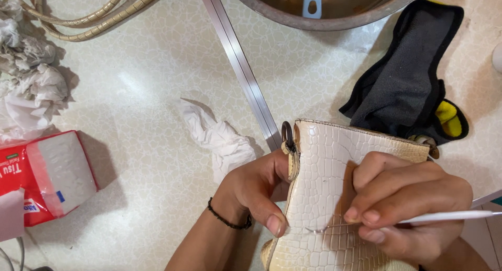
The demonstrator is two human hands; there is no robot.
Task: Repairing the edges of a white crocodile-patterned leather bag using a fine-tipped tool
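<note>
A cream handbag (319,166) with a crocodile-skin pattern stands in front of me, a dark metal ring (287,132) at its upper left corner. My left hand (253,190) grips the bag's left edge, thumb pressed on the front face; a black bead bracelet circles the wrist. My right hand (405,200) rests on the bag's front and pinches a thin white-handled tool (449,216). The tool's fine metal tip (319,229) touches the bag's surface near my left thumb.
A crumpled white tissue (219,137) lies left of the bag. A red tissue pack (44,174) and a pile of used tissues (29,85) sit at the far left. A black and yellow cloth (408,77), a metal strip (238,61), a metal bowl (324,9) and beige bag straps (89,14) lie behind.
</note>
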